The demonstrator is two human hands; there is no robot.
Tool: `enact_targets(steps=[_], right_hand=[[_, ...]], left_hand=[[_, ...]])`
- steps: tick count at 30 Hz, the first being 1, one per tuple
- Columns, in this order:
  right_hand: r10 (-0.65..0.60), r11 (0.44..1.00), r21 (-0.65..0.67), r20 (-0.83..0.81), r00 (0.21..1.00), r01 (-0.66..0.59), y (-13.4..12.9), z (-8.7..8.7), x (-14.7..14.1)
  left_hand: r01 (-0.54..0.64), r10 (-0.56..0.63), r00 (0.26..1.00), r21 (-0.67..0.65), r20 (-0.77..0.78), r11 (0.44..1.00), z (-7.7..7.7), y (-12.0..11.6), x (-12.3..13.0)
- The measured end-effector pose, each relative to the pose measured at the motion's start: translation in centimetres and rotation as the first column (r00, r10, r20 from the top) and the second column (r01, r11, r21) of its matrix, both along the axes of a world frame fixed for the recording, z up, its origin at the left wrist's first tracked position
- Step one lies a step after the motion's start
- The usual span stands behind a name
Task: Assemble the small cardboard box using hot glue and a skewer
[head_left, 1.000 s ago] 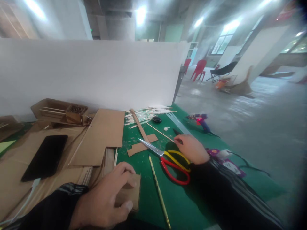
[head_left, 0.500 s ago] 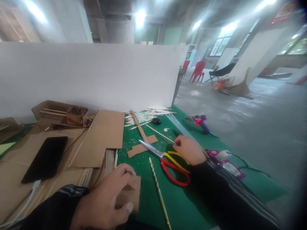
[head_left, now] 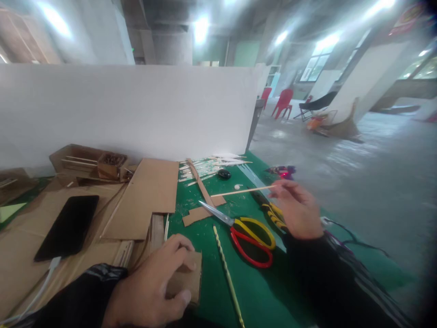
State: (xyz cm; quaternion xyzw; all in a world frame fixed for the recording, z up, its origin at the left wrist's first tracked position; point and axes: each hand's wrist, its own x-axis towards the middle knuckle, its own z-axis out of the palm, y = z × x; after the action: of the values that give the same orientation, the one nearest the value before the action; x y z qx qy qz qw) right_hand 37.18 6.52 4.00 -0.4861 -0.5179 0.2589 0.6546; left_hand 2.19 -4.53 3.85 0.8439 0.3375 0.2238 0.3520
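Note:
My left hand (head_left: 159, 282) rests over a small cardboard box (head_left: 191, 278) at the near edge, its thumb and fingers gripping the sides. A thin wooden stick (head_left: 242, 191) is pinched at its right end by my right hand (head_left: 297, 207), held off the green mat and pointing left. Below the stick lie scissors (head_left: 254, 232) with one red and one yellow handle, blades apart. Pliers with yellow-and-black handles (head_left: 275, 216) lie partly behind my right hand. A patterned pencil (head_left: 225, 269) lies between my hands.
Cardboard strips (head_left: 201, 214) and white-tipped sticks (head_left: 205, 171) lie farther back near a black round object (head_left: 224, 174). A glue gun (head_left: 285, 171) lies at the right edge. At left are a phone (head_left: 68, 228), cardboard sheets (head_left: 150, 187) and an open box (head_left: 78, 161). A white partition (head_left: 129, 109) stands behind.
My right hand has lifted the wooden stick and moved right, uncovering the pliers' handles. My left hand stays on the cardboard box.

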Motion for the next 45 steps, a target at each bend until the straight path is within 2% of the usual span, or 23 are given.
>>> enact_targets(steps=[2, 5, 10, 15, 22, 36, 45], right_hand=[[0.119, 0.992, 0.073, -0.223, 0.967, -0.105, 0.2, 0.2, 0.3], [0.264, 0.964, 0.124, -0.456, 0.85, -0.233, 0.2, 0.6, 0.8], [0.326, 0.928, 0.036, -0.559, 0.762, -0.371, -0.8, 1.7, 1.3], [0.358, 0.843, -0.145, -0.566, 0.742, -0.517, -1.1, 1.8, 0.7], [0.416, 0.741, -0.299, -0.499, 0.76, -0.602, -0.9, 1.1, 0.2], [0.432, 0.708, -0.375, -0.439, 0.787, -0.598, -0.8, 0.6, -0.1], [0.472, 0.706, -0.369, -0.392, 0.79, -0.605, -0.7, 0.5, -0.3]], left_hand=[[-0.001, 0.001, 1.0, -0.007, 0.001, 1.0, 0.0, 0.0, 0.0], [0.008, -0.008, 1.0, -0.002, 0.002, 1.0, 0.0, 0.1, 0.0], [0.007, -0.007, 1.0, -0.009, -0.003, 1.0, 0.0, 0.0, 0.0], [0.013, -0.013, 1.0, -0.005, 0.004, 1.0, -0.1, 0.0, 0.0], [0.011, -0.011, 1.0, 0.014, 0.005, 1.0, -0.2, 0.2, 0.1], [-0.004, 0.005, 1.0, 0.012, -0.021, 1.0, -0.2, 0.1, 0.1], [0.001, 0.0, 1.0, 0.043, -0.007, 0.999, -0.1, 0.1, 0.1]])
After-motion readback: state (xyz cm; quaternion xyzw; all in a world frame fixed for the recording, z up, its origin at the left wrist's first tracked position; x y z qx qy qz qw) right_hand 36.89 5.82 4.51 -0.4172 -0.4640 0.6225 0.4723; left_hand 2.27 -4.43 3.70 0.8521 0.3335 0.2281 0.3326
